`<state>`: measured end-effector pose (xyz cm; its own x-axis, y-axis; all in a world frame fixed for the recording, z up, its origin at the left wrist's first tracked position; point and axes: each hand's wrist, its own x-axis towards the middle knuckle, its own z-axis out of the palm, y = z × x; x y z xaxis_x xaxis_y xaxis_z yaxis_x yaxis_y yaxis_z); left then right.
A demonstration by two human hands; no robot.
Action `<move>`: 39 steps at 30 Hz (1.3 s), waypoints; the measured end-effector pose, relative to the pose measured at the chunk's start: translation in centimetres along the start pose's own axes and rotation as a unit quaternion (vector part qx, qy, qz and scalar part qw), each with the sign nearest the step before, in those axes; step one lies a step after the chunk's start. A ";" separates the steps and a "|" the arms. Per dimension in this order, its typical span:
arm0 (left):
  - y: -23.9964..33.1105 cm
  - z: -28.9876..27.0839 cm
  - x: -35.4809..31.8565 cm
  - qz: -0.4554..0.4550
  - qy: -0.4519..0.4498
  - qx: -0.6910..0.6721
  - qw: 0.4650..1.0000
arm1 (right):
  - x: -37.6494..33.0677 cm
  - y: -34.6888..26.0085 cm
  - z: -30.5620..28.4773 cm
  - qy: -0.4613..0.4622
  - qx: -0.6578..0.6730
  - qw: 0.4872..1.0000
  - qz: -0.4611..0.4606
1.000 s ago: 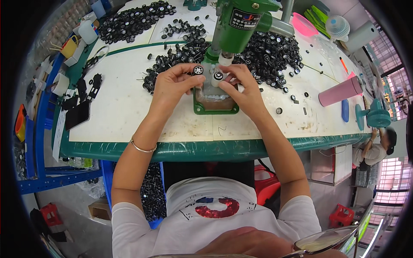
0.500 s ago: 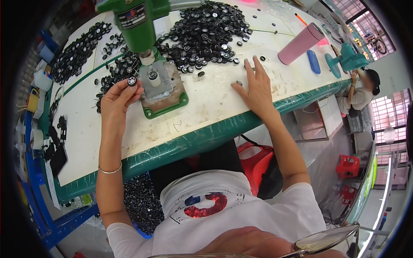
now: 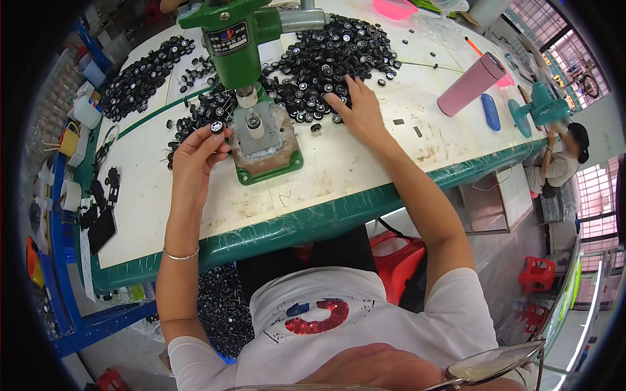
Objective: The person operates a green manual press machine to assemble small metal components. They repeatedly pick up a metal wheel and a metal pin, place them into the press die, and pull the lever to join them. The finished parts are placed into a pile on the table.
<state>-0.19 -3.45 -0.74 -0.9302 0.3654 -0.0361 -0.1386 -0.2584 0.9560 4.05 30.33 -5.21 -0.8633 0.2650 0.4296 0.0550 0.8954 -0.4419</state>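
Pinched between my left thumb and fingers is a small black toy wheel [image 3: 217, 126] with a silver spoked hub. My left hand [image 3: 197, 156] is just left of the green hand press [image 3: 226, 62]. Another wheel [image 3: 253, 121] sits on the pale round post of the press base, under the ram. My right hand [image 3: 366, 118] lies at the near right edge of the big pile of wheels [image 3: 306, 68], thumb and fingers apart. I see nothing held in it; its fingertips border on the wheels.
More wheels [image 3: 147, 75] spread at the left, some with axle pins beside the press. A pink tumbler [image 3: 471, 85], a blue case [image 3: 490, 112] and a small teal fan [image 3: 540, 107] stand or lie at the right. A green padded edge [image 3: 306, 218] borders the table. A co-worker sits far right.
My right hand has moved left and forward from the bare tabletop to the pile of wheels. My left hand keeps its wheel by the press. The whole view has shifted slightly.
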 end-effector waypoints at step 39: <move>-0.4 1.2 1.7 0.073 0.031 0.065 0.995 | -4.7 3.0 -4.3 0.018 -0.034 0.996 0.084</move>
<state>-1.27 -1.62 -0.85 -0.9569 0.2756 0.0919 0.0411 -0.1845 0.9820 10.38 33.30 -5.16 -0.8205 0.4250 0.3823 0.2326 0.8591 -0.4559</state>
